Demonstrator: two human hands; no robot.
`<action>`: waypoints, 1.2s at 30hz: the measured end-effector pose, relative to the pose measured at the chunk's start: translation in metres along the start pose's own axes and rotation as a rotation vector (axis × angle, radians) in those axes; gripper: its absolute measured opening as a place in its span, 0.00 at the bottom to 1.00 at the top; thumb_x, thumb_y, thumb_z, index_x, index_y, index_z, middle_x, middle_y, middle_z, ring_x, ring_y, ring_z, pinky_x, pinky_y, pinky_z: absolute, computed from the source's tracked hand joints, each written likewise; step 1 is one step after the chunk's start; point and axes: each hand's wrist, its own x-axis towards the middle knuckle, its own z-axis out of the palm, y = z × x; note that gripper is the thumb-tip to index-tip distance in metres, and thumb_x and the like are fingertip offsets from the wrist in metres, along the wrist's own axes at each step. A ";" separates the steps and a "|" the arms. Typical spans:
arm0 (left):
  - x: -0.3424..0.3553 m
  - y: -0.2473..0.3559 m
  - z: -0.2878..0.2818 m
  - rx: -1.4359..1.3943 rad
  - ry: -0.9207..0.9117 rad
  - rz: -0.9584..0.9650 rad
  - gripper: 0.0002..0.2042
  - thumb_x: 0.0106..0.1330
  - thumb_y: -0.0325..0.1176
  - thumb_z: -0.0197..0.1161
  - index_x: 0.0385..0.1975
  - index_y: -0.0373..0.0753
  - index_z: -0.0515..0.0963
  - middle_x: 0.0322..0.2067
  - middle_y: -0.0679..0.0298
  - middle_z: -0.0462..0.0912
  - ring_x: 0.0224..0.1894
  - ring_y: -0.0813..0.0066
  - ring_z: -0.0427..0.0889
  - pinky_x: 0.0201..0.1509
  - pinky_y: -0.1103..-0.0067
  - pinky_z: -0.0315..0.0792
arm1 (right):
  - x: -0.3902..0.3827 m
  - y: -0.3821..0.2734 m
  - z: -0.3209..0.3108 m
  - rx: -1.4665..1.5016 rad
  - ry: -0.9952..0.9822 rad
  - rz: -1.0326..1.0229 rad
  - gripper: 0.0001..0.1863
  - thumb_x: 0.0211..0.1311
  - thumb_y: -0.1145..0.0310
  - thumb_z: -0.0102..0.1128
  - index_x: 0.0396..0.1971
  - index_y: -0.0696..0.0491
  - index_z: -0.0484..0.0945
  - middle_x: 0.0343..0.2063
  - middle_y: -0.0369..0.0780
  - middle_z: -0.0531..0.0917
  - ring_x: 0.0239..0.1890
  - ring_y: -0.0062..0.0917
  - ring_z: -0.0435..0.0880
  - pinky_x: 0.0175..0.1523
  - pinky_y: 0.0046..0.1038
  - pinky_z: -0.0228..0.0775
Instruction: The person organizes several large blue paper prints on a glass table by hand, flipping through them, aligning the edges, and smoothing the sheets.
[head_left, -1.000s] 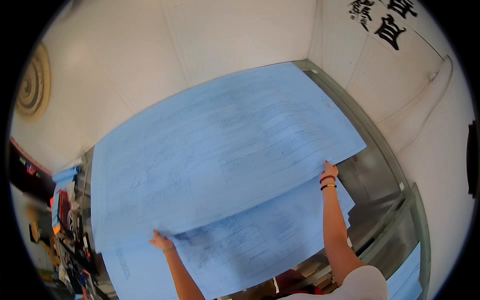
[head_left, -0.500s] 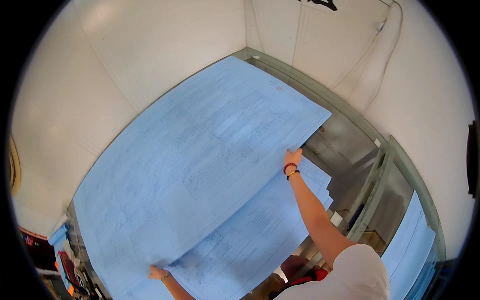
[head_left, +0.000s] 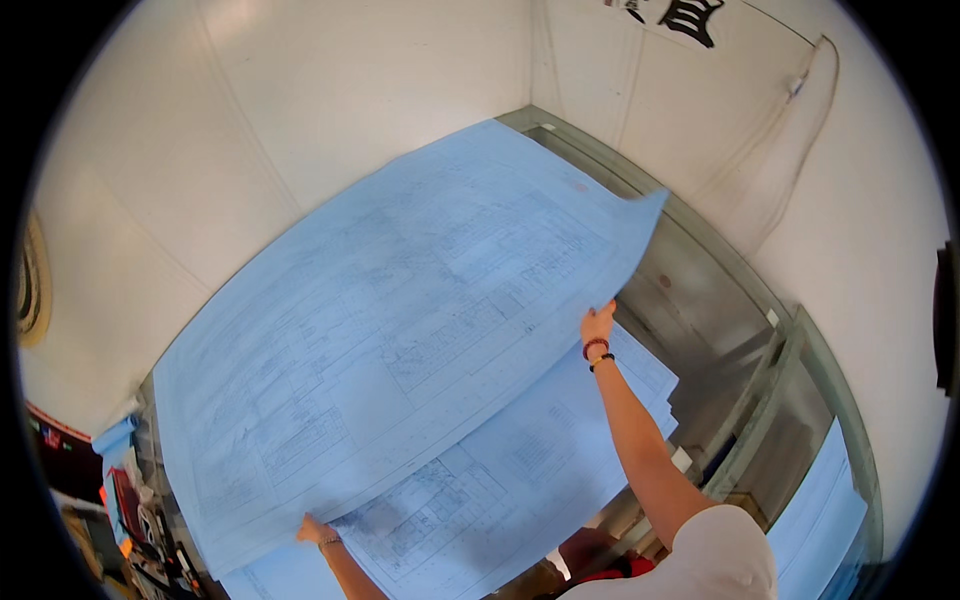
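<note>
Both hands lift a large blue drawing sheet point(head_left: 400, 330): the left hand point(head_left: 312, 529) pinches its near corner, the right hand point(head_left: 597, 323) pinches its near edge. Beneath the hands lies a stack of more blue sheets point(head_left: 500, 490); a metal table point(head_left: 700, 290) extends beyond the right hand.

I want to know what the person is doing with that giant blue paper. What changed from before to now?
The top blue sheet has been lifted higher, and its right corner now curls up off the stack. The right hand and left hand still grip its near edge. The sheets underneath and the metal table stayed as they were.
</note>
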 end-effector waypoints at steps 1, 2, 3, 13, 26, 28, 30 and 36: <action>0.012 -0.003 0.004 -0.041 -0.024 -0.060 0.15 0.58 0.17 0.56 0.45 0.29 0.65 0.46 0.52 0.73 0.45 0.64 0.76 0.47 0.64 0.76 | 0.000 0.005 0.006 0.043 -0.002 -0.069 0.33 0.58 0.80 0.53 0.62 0.65 0.50 0.49 0.59 0.75 0.52 0.49 0.76 0.56 0.42 0.67; 0.025 -0.004 0.007 -0.083 -0.049 -0.119 0.14 0.57 0.17 0.56 0.44 0.30 0.67 0.43 0.54 0.75 0.43 0.66 0.77 0.47 0.65 0.76 | 0.003 0.009 0.013 0.089 0.011 -0.072 0.33 0.58 0.80 0.53 0.62 0.65 0.50 0.50 0.60 0.74 0.52 0.49 0.76 0.56 0.41 0.67; 0.032 -0.005 0.003 -0.137 -0.020 -0.247 0.14 0.55 0.17 0.57 0.42 0.31 0.69 0.40 0.56 0.77 0.42 0.67 0.77 0.46 0.65 0.77 | 0.004 0.011 0.023 0.142 0.021 -0.030 0.34 0.58 0.80 0.53 0.62 0.65 0.49 0.50 0.60 0.74 0.52 0.49 0.76 0.57 0.41 0.66; -0.005 -0.021 -0.016 0.015 0.123 -0.104 0.25 0.60 0.26 0.59 0.54 0.36 0.54 0.51 0.54 0.67 0.47 0.65 0.71 0.45 0.68 0.73 | 0.032 0.062 0.019 0.084 0.092 -0.244 0.30 0.54 0.77 0.60 0.54 0.67 0.57 0.51 0.54 0.70 0.53 0.41 0.72 0.61 0.37 0.62; -0.062 -0.043 -0.070 -0.076 0.097 -0.011 0.38 0.60 0.26 0.59 0.65 0.20 0.42 0.67 0.44 0.53 0.68 0.58 0.55 0.72 0.74 0.45 | 0.057 0.126 -0.056 0.333 -0.143 -0.116 0.23 0.46 0.82 0.60 0.46 0.65 0.69 0.38 0.45 0.80 0.32 0.28 0.76 0.37 0.33 0.72; -0.108 -0.042 -0.103 0.000 0.159 -0.036 0.40 0.60 0.27 0.59 0.65 0.20 0.40 0.68 0.44 0.50 0.70 0.58 0.51 0.72 0.74 0.44 | 0.046 0.142 -0.111 0.274 -0.175 -0.065 0.22 0.47 0.81 0.60 0.45 0.66 0.69 0.40 0.47 0.80 0.33 0.31 0.76 0.39 0.35 0.72; -0.152 -0.042 -0.137 0.013 0.138 -0.178 0.43 0.61 0.31 0.61 0.66 0.21 0.37 0.69 0.44 0.46 0.72 0.59 0.46 0.73 0.75 0.40 | 0.046 0.159 -0.156 0.180 -0.099 0.068 0.22 0.47 0.81 0.61 0.45 0.67 0.70 0.39 0.48 0.80 0.33 0.32 0.76 0.40 0.36 0.73; -0.270 -0.068 -0.208 -0.019 0.200 -0.184 0.44 0.61 0.35 0.63 0.66 0.21 0.39 0.68 0.43 0.48 0.70 0.60 0.50 0.72 0.75 0.43 | 0.087 0.229 -0.263 0.102 -0.340 0.165 0.31 0.50 0.68 0.65 0.55 0.64 0.68 0.42 0.48 0.79 0.38 0.33 0.78 0.44 0.37 0.73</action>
